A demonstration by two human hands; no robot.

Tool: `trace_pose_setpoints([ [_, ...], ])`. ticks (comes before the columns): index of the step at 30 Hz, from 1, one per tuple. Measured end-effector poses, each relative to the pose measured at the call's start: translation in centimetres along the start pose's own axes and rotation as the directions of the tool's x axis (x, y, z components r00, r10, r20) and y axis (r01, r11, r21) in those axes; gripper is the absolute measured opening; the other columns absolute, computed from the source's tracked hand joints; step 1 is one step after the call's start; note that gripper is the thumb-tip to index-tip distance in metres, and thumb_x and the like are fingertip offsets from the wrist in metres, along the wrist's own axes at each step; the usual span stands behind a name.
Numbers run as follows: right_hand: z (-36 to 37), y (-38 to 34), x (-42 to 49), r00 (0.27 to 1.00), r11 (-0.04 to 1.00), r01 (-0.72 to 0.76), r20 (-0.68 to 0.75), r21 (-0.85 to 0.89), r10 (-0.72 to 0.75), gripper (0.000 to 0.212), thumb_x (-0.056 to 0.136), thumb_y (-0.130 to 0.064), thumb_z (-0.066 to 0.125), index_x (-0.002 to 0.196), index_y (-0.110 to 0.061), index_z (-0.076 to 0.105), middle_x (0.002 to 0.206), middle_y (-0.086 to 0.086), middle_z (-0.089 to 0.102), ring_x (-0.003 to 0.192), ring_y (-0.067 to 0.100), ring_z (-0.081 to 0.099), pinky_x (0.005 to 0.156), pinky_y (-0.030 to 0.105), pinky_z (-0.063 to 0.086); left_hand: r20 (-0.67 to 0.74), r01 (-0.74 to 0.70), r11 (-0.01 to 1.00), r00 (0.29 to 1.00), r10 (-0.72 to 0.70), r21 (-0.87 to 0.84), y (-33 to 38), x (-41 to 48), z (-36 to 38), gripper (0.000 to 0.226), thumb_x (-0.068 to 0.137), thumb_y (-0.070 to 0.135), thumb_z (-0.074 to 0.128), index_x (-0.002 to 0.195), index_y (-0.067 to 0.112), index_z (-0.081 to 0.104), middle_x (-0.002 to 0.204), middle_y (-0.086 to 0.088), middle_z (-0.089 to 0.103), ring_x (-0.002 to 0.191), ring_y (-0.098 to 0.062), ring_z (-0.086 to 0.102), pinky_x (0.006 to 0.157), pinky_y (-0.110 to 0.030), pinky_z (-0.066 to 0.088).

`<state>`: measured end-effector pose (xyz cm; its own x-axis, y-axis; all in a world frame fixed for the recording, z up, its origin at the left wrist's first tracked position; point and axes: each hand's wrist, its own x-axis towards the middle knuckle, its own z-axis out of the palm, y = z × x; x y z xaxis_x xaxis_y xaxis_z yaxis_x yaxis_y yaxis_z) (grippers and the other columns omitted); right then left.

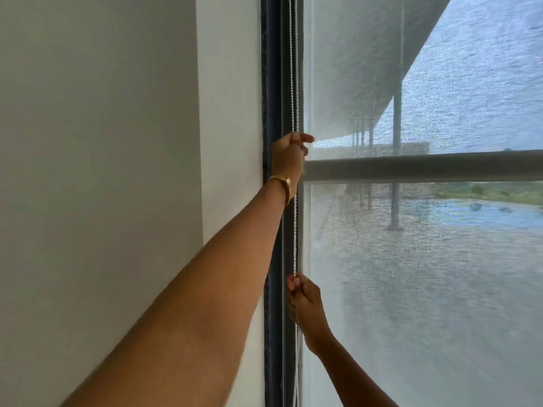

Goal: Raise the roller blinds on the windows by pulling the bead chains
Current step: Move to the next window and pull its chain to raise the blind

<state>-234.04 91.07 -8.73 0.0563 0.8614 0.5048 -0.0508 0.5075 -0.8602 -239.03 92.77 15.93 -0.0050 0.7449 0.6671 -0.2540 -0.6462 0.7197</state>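
- The left hand [289, 155] is reaching high along the window's left edge, its fingers curling closed around the white bead chain [294, 230].
- A gold bangle [283, 186] is sitting on that wrist.
- The right hand [304, 301] is working lower down, clenching the same chain between thumb and fingers, directly below the left one.
- The chain is hanging upright just beside the dark window frame [273, 83], running taut between the two hands and on up past the top of the view.
- The roller blind [411, 289], a sheer mesh fabric, is covering the glass to the right of the chain.
- A horizontal window bar [426, 167] is showing through it at the level of the left wrist.
- A pale wall [102, 142] is filling the left side.
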Motion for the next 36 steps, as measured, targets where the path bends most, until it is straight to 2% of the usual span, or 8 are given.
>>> trace_pose_setpoints([
  [6, 0.8, -0.4, -0.4, 0.957, 0.993, -0.056, 0.277, -0.104, 0.083, 0.038, 0.102, -0.029, 0.028, 0.087, -0.014, 0.060, 0.078, -0.004, 0.070, 0.063, 0.020, 0.061, 0.061, 0.025, 0.051, -0.097, -0.138, 0.962, 0.982, 0.164, 0.234, -3.7, -0.5, -2.0, 0.029, 0.079, 0.012, 0.031, 0.054, 0.021, 0.041, 0.053, 0.000, 0.038, 0.053, -0.016, 0.036, 0.058, -0.027, 0.031],
  [10, -0.3, -3.9, 3.5, 0.989, 0.996, -0.092, 0.112, -0.017, 0.093, 0.040, 0.099, -0.042, 0.025, 0.097, -0.020, 0.059, 0.093, 0.000, 0.064, 0.081, 0.013, 0.064, 0.071, 0.027, 0.051, -0.064, -0.133, 0.950, 0.986, 0.157, 0.283, -7.5, -3.3, -2.3, 0.033, 0.088, 0.015, 0.032, 0.057, 0.022, 0.041, 0.056, 0.001, 0.040, 0.059, -0.019, 0.041, 0.060, -0.030, 0.034],
  [14, -1.3, -8.4, 8.3, 0.997, 0.993, 0.076, -0.009, -0.093, -0.078, 0.047, 0.100, -0.041, 0.021, 0.117, -0.015, 0.057, 0.118, 0.009, 0.063, 0.103, 0.017, 0.062, 0.082, 0.028, 0.051, -0.047, -0.023, 0.980, 0.998, 0.033, 0.200, -11.6, -6.2, -3.4, 0.033, 0.095, 0.009, 0.035, 0.065, 0.015, 0.048, 0.058, 0.006, 0.048, 0.048, 0.000, 0.049, 0.049, -0.016, 0.041],
  [17, -1.6, -11.2, 11.2, 0.986, 0.981, 0.156, -0.040, -0.113, -0.161, 0.047, 0.101, -0.035, 0.027, 0.130, -0.006, 0.050, 0.128, 0.012, 0.058, 0.113, 0.023, 0.058, 0.099, 0.037, 0.047, -0.048, 0.048, 0.970, 0.998, -0.037, 0.237, -15.3, -7.8, -4.5, 0.041, 0.094, 0.010, 0.039, 0.056, 0.023, 0.048, 0.050, 0.004, 0.040, 0.050, -0.013, 0.043, 0.050, -0.030, 0.037],
  [22, 0.1, -15.2, 15.2, 0.972, 0.972, 0.233, -0.018, 0.000, -0.233, 0.025, 0.101, -0.023, 0.034, 0.105, -0.012, 0.057, 0.091, 0.002, 0.064, 0.079, 0.015, 0.063, 0.075, 0.028, 0.054, -0.072, 0.160, 0.944, 0.987, -0.145, 0.287, -20.3, -10.8, -5.1, 0.038, 0.096, 0.016, 0.040, 0.060, 0.019, 0.049, 0.057, -0.001, 0.045, 0.058, -0.015, 0.045, 0.061, -0.031, 0.039],
  [25, 1.0, -14.3, 16.2, 0.972, 0.970, 0.224, -0.049, -0.099, -0.230, 0.030, 0.101, -0.013, 0.031, 0.086, -0.016, 0.057, 0.069, -0.001, 0.055, 0.051, 0.003, 0.048, 0.049, 0.017, 0.041, -0.066, 0.183, 0.931, 0.983, -0.171, 0.315, -21.8, -11.8, -5.2, 0.033, 0.097, 0.013, 0.040, 0.067, 0.015, 0.053, 0.066, -0.008, 0.050, 0.066, -0.016, 0.049, 0.066, -0.024, 0.044],
  [31, 0.6, -12.6, 16.0, 0.947, 0.925, 0.285, -0.077, -0.252, -0.313, 0.036, 0.090, 0.005, 0.024, 0.068, -0.015, 0.044, 0.061, 0.002, 0.042, 0.052, 0.007, 0.038, 0.044, 0.016, 0.030, -0.015, 0.357, 0.917, 0.933, -0.360, 0.178, -21.6, -10.6, -5.7, 0.031, 0.097, 0.009, 0.035, 0.073, 0.007, 0.055, 0.061, -0.004, 0.049, 0.052, -0.012, 0.043, 0.042, -0.010, 0.036],
  [36, -0.4, -10.2, 15.4, 0.898, 0.858, 0.344, -0.133, -0.381, -0.419, 0.019, 0.083, -0.001, 0.033, 0.069, -0.002, 0.045, 0.061, 0.008, 0.041, 0.057, 0.017, 0.040, 0.052, 0.026, 0.034, 0.032, 0.427, 0.904, 0.904, -0.427, 0.011, -18.9, -7.4, -5.4, 0.057, 0.099, 0.043, 0.021, 0.118, 0.004, 0.060, 0.105, -0.007, 0.067, 0.099, -0.022, 0.064, 0.087, -0.034, 0.051],
])
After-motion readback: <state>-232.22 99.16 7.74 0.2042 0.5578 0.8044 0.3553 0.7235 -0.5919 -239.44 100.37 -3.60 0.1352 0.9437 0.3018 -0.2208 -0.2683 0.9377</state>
